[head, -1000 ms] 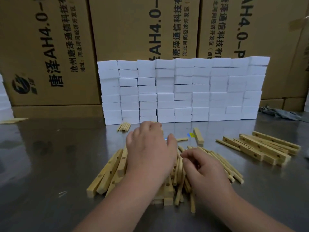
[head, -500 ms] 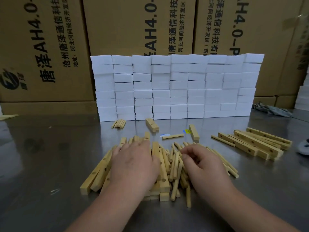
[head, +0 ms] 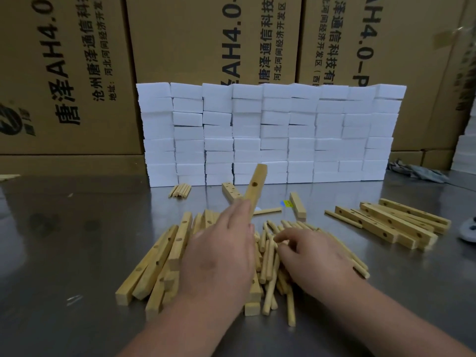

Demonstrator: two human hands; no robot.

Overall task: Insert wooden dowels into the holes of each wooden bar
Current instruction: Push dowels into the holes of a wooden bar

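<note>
At frame centre: left hand [head: 221, 253] grips wooden bar [head: 255, 187], long axis tilted up and away, hole facing camera | right hand [head: 313, 257] nearer dowels [head: 268, 253], fingers [head: 291, 239] curled over them, hold cannot be told

The lower end of the bar [head: 256, 186] is hidden by the left hand [head: 221, 253], by which much of the pile [head: 154, 261] is also covered. The fingertips of the right hand [head: 314, 256] are blurred among the dowels [head: 268, 261]; whether one is pinched cannot be told. The cartons [head: 180, 34] are cut off by the top edge. A grey object [head: 469, 229], cut off by the right edge, cannot be identified.
</note>
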